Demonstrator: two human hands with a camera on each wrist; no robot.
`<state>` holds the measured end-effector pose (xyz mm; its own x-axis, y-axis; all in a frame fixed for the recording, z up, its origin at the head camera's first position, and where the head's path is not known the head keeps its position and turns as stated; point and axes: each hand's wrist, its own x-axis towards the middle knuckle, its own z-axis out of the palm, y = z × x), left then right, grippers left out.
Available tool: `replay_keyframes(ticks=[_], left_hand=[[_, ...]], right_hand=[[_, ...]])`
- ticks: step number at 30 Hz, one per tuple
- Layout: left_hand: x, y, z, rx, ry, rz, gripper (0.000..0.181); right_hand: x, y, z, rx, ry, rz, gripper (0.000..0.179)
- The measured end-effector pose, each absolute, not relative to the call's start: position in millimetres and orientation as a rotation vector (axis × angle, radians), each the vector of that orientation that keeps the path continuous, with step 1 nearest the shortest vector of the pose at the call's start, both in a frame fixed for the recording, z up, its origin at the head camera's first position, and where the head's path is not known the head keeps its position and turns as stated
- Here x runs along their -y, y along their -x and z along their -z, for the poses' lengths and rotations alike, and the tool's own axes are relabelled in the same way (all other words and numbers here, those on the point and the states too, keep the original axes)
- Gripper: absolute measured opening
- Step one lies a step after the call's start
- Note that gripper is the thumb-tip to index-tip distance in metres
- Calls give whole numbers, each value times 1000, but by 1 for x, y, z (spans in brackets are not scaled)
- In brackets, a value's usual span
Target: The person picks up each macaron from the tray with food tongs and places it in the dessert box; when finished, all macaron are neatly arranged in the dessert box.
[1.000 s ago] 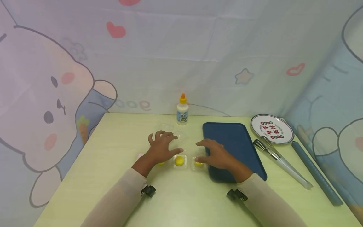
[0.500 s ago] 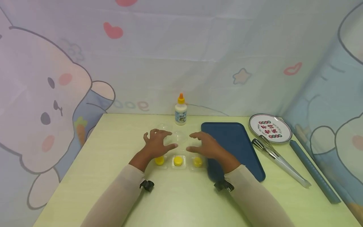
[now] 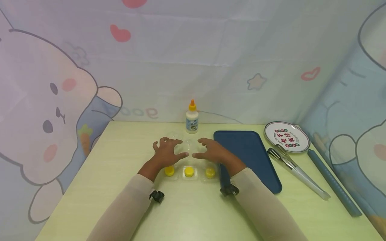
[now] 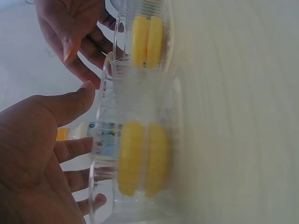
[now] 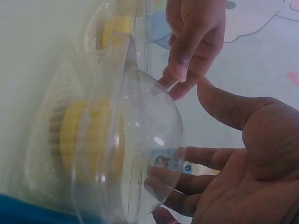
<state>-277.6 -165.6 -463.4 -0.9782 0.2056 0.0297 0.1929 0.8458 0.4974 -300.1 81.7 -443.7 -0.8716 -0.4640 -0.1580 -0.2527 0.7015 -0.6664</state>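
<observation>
Both hands have fingers spread and loosely bent, nothing gripped that I can see. Left hand (image 3: 165, 154) and right hand (image 3: 213, 151) face each other, thumb tips near but apart; whether any fingertip touches clear plastic, can't tell.

Nearest to me: my pale sleeves (image 3: 122, 207), black mount at each wrist. Just ahead, a row of three clear boxes on the pale tabletop (image 3: 193, 217): left box (image 3: 174, 177), middle box (image 3: 194, 175), right box (image 3: 210, 179), a yellow cake (image 3: 189, 171) in each. From the head they read as single discs; left wrist view shows two layers edge-on with a thin gap. Right wrist view also gives the tall clear dome (image 5: 161, 112) over the right box, only faint from above, with my right fingers showing through it.

Beyond the row, only the head view has two more clear lids (image 3: 189, 144), one between my hands, one farther back left. Dark blue tray (image 3: 247, 154) right of my right hand, then tongs (image 3: 301, 175), grey-blue rod (image 3: 334, 183), plate (image 3: 286, 135) behind. Farthest: upright white bottle (image 3: 192, 122), orange tip, near the printed cloth (image 3: 193, 60).
</observation>
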Motion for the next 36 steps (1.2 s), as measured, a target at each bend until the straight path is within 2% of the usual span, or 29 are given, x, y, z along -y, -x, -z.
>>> replay_keyframes(ticks=[24,36], left_hand=[[166,280,465,-2970,-333,-799,68],[162,272,460,-2962,-441,-922,67]], right_hand=[[-73,306,453,-2528,525,1011,77],[-74,301,449,-2646,510,1041,85]])
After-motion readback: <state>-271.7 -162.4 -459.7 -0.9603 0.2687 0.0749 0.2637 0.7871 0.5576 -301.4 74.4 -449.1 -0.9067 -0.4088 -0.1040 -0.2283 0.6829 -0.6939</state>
